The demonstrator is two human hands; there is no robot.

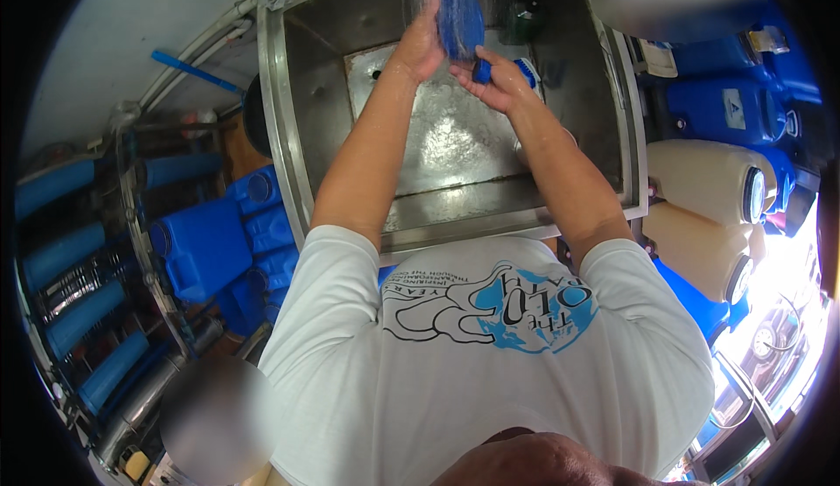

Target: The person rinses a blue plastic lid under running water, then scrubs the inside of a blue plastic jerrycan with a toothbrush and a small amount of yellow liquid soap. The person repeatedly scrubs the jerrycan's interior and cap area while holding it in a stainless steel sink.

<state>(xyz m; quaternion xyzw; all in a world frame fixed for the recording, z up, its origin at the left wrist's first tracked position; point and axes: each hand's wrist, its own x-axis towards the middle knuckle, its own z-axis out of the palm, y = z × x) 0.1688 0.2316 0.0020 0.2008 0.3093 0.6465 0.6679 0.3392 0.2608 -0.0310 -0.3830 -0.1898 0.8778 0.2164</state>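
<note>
Under falling water, my left hand (423,44) grips a round blue lid (461,24) by its left edge, tilted up over the sink (420,204). In my right hand (500,86) is a small blue scrub brush (528,72) with what look like whitish bristles. The palm is turned up, and the brush's blue end pokes out between thumb and fingers, just below the lid. The hand covers the brush's middle.
A dark green container (525,20) stands in the sink's far right corner. Blue jugs (207,250) are stacked on the left. Cream jugs (700,180) and more blue jugs (722,110) line the right side. A blue handle (194,70) leans by the left wall.
</note>
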